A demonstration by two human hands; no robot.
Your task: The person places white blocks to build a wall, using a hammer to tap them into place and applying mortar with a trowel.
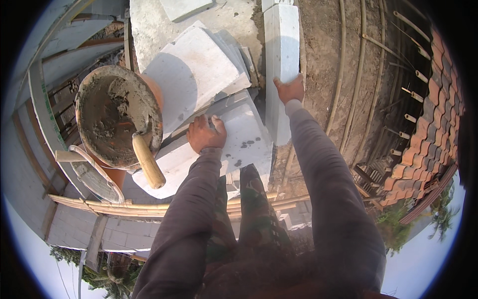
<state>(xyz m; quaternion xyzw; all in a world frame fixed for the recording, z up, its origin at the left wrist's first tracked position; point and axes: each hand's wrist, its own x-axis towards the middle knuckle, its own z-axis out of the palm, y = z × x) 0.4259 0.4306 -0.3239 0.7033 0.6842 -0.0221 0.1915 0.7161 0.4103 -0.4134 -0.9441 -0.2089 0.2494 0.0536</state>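
Observation:
My left hand (206, 133) rests with curled fingers on the edge of a white lightweight concrete block (246, 137) dotted with dark wet spots. To the right, my right hand (290, 88) spans the top of a narrow row of white wall blocks (282, 55), thumb on the near-left side and fingers over the right side. A round bucket (82, 119) of grey mortar (107, 107) stands at the left. Across its rim leans a trowel with a wooden handle (148, 162), its blade partly in the mortar.
Stacked white slabs (204, 65) lie beyond my left hand. A round sieve-like tool (97, 179) hangs beside the bucket. Bamboo poles (134, 205) run along the near edge. Right of the wall are bamboo strips (361, 65) and an orange tiled roof (423, 144), lower down.

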